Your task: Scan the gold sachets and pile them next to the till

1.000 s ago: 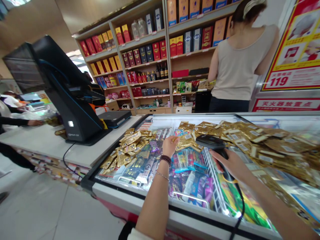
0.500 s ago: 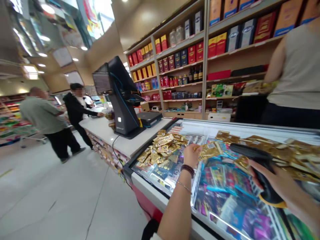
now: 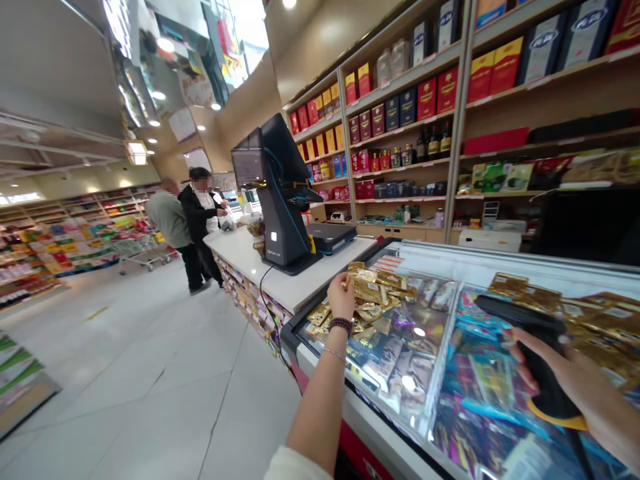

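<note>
Clearly, head view: left hand with its grip drawn closed, fingertips on the left end of a gold packet, which lies atop the left pile on the freezer's glass top. Right hand: grip wrapped around the handle of a black scanner, its head pointing left, above the glass; exact finger closure partly hidden. Edges: left pile sits near the freezer's left rim, just beside the white bench carrying the terminal. Front rim runs under the left forearm. Room: a stretch of glass separates the left pile from the right pile; open floor lies left of the bench.
</note>
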